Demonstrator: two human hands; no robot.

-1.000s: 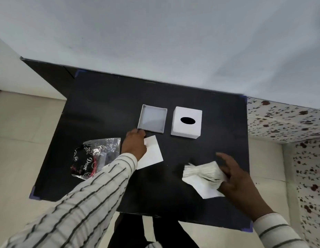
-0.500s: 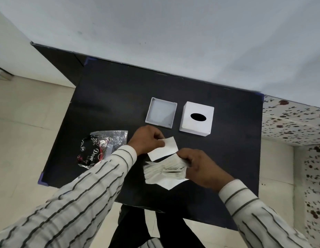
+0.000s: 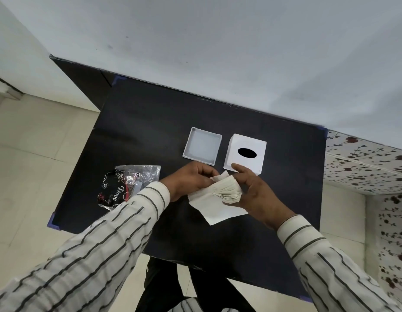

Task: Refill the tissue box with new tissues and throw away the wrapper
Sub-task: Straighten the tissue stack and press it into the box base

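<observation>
A stack of white tissues [image 3: 220,194] lies between my hands just above the black table [image 3: 150,136]. My left hand [image 3: 191,179] pinches its near-left edge, and my right hand [image 3: 254,192] cups its right side. Behind them stand the white tissue box cover [image 3: 246,154] with a black oval slot and, to its left, the shallow white box base [image 3: 202,146], open side up. The crumpled clear and black wrapper [image 3: 125,185] lies on the table to the left of my left forearm.
A white wall runs along the table's far edge. Pale floor tiles lie to the left, and a flower-patterned surface [image 3: 364,165] sits to the right. My dark trousers show below the table's near edge.
My right hand carried the tissue stack leftward from the right side of the table. My left hand lifted the loose sheet and brought it to the stack. Both hands now hold the tissues together.
</observation>
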